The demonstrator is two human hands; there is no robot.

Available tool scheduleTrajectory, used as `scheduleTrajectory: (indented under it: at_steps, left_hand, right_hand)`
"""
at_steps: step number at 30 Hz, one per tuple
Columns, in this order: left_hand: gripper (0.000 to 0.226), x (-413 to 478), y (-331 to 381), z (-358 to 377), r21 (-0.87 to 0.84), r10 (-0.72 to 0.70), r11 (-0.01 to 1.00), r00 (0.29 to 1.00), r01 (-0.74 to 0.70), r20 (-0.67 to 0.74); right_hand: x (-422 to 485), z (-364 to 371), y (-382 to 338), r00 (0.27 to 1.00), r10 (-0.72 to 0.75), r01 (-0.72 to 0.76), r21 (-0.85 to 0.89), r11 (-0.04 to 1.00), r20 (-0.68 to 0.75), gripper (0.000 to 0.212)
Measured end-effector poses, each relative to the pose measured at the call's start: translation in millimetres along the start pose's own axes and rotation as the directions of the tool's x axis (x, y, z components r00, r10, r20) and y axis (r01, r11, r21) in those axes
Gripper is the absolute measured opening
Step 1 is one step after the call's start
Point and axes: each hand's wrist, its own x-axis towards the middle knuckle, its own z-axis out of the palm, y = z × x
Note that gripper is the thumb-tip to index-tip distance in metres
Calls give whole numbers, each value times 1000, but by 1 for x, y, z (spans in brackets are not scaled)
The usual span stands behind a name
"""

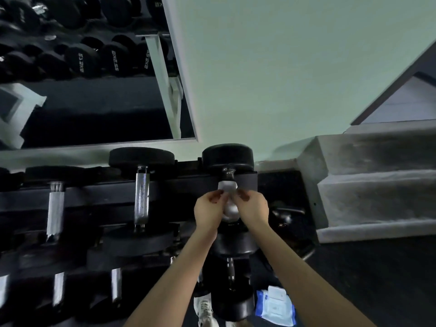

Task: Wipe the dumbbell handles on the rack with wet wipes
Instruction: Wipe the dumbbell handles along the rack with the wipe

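At the right end of the rack (pixel 99 195), top rail: handle (pixel 230 210), lying lengthwise away toward the wall. Draped over its far part, wipe (pixel 227 185), pinched on one side by left hand (pixel 208 210), on the other by right hand (pixel 253 210), both equally near. Likely calls for sliding along that axis, between the black heads. Next handle (pixel 141 199) well apart leftward; wipe pack (pixel 274 305) below, near the rack's right corner.

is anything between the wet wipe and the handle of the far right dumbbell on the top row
Nothing visible does. The left hand and right hand pinch the white wet wipe directly over the shiny metal handle of the rightmost black dumbbell.
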Motion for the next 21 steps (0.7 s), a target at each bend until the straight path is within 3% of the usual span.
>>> scheduleTrajectory:
  at_steps: [2,7,13,19,21]
  left_hand:
    - [6,3,-1,2,-97,-23,995,999,26,41]
    - [32,12,-1,-1,-253,-82,961,990,109,115]
    - [33,21,13,3,-362,-101,920,983,150,151]
    - [37,14,1,0,-295,-86,946,979,138,185]
    - [32,20,10,3,-327,-135,928,979,179,153]
  right_hand:
    - [1,8,1,999,36,-37,114,993,14,30]
    - [6,12,-1,994,112,-105,356,929,1,17]
    - [21,14,-12,987,158,-135,450,883,-13,19]
    - [7,12,-5,986,169,-148,460,876,-5,23]
    - [16,13,-16,978,206,-175,484,857,-12,13]
